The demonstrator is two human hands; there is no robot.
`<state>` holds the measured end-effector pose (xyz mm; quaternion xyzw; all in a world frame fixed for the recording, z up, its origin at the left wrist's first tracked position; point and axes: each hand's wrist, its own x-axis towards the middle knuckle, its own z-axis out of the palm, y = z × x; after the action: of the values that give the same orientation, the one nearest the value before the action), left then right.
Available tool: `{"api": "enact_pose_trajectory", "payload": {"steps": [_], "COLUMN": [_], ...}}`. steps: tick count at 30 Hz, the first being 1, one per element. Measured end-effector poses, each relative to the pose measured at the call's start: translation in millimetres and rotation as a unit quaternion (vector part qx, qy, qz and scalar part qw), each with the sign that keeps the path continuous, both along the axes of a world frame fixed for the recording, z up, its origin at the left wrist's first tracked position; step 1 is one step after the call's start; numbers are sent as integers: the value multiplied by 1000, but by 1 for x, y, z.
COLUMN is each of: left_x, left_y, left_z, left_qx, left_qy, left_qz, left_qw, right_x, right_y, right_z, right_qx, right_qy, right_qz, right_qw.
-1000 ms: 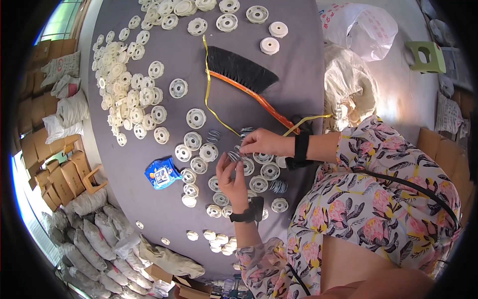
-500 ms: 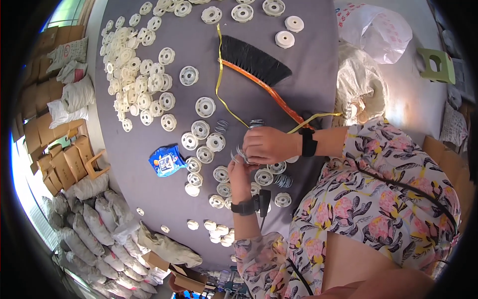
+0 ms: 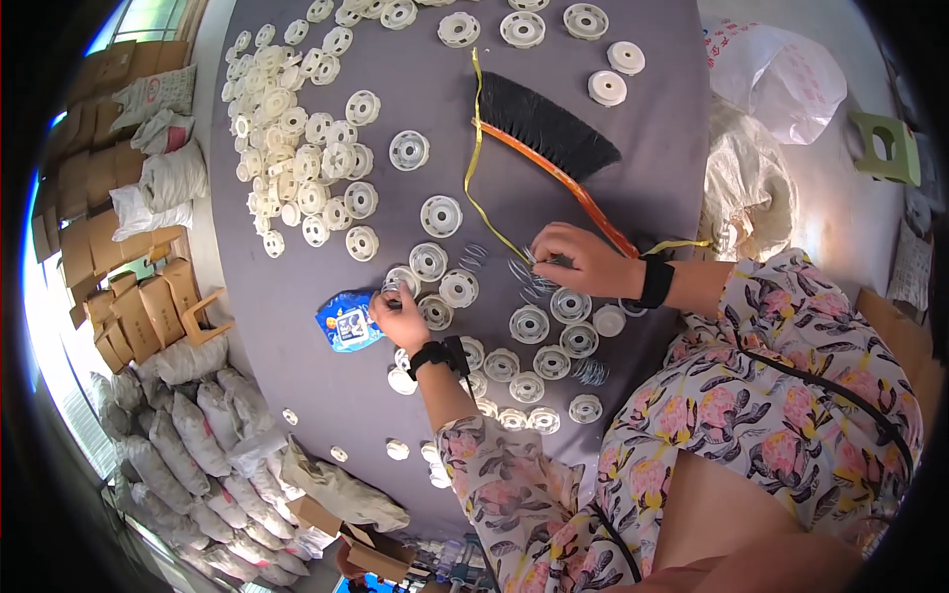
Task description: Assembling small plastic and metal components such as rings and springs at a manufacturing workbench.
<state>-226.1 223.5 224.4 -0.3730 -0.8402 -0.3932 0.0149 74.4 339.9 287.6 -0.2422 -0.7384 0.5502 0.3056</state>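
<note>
Silvery springs [image 3: 531, 281] – thin, loosely coiled

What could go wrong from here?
Two risks:
1. Tangling: the loose springs lie bunched at the right hand, so picking up one might drag its neighbours along.
2. Bumping: the left hand is right beside the blue packet, contact unclear, so a small slip could push the packet or knock the white wheels nearby.
</note>
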Motion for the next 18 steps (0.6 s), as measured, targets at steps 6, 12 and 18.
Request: {"api": "enact_pose_trajectory", "payload": {"steps": [6, 12, 18], "left_x": [98, 146, 106], "left_y": [27, 40, 56], "left_z": [53, 84, 45], "left_qx": [-44, -34, -21], "left_qy": [-38, -373, -335], "left_qz": [-212, -290, -180], "left_qw": [975, 881, 925], "right_x": [-7, -36, -19], "right_y": [11, 18, 30], "right_z": [-13, -23, -3], "right_qx": [-158, -352, -339], "right_qy": [-60, 7, -11], "right_qz": [-43, -41, -26], "right_qw": [985, 935, 940]}}
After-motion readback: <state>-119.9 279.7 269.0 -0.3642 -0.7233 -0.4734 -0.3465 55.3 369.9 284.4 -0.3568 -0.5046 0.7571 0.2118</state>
